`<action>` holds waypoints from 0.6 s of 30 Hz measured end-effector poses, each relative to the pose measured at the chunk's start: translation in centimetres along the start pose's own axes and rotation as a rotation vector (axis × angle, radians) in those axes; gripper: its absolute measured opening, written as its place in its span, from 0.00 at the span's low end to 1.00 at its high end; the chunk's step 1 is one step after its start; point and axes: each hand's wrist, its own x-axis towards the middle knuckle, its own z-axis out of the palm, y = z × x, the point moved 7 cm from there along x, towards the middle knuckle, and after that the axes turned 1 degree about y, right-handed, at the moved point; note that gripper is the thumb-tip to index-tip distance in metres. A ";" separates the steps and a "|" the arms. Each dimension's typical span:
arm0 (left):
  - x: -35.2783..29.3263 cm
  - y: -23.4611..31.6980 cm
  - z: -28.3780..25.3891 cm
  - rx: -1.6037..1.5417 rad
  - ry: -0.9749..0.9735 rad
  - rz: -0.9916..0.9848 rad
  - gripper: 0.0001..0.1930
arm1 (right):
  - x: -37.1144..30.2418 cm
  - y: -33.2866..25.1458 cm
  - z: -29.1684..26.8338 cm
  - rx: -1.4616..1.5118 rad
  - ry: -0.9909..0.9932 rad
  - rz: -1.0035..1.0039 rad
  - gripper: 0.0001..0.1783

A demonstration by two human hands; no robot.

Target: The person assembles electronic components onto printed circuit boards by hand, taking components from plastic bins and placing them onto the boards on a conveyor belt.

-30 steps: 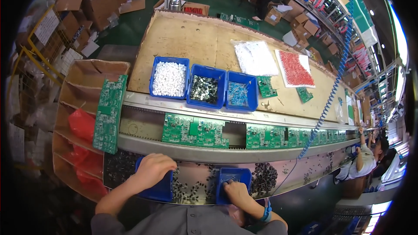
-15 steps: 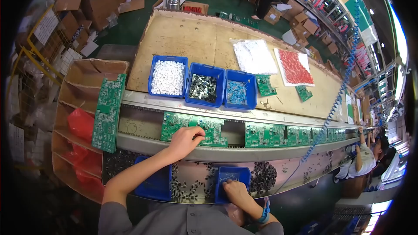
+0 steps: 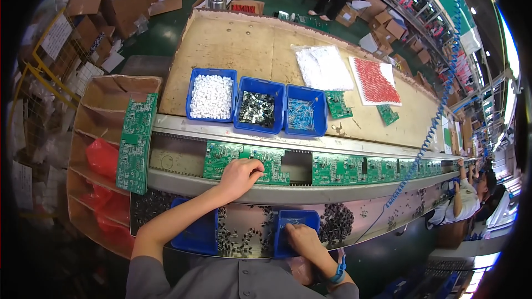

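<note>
Left hand now curled on green circuit board, right hand fingers hidden in small blue bin, capacitors beside

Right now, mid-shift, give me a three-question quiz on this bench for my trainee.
1. True or false: the left hand rests on a green circuit board on the conveyor.
2. Where is the right hand? A) small blue bin B) red sheet C) cardboard shelf
3. Fill in: the leftmost of the three blue trays behind the conveyor holds ___ parts.

Key: 1 true; 2 A; 3 white.
</note>
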 end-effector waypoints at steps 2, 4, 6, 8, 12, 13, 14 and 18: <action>0.0 -0.1 0.1 -0.008 0.000 -0.002 0.04 | 0.0 0.1 -0.1 0.008 0.001 -0.008 0.07; -0.1 -0.1 0.2 -0.014 0.014 0.000 0.03 | 0.0 0.1 -0.2 0.017 0.001 -0.018 0.07; -0.1 0.0 0.1 -0.003 0.014 -0.001 0.03 | 0.0 0.3 -0.2 0.064 -0.011 0.008 0.06; -0.1 -0.2 0.3 0.007 0.013 -0.001 0.03 | 0.2 0.0 -0.8 0.103 -0.013 -0.010 0.05; -0.3 0.6 0.5 0.080 0.055 0.183 0.03 | 0.3 0.2 -1.4 0.335 -0.025 -0.081 0.06; -0.5 1.3 0.4 0.109 0.077 0.272 0.03 | 0.4 0.3 -1.7 0.335 -0.026 -0.081 0.06; -0.5 1.4 0.4 0.109 0.077 0.272 0.03 | 0.5 0.2 -2.4 0.418 -0.005 -0.098 0.08; -0.7 1.8 0.5 0.156 0.045 0.272 0.02 | 1.9 -0.3 -6.0 0.584 0.025 -0.098 0.12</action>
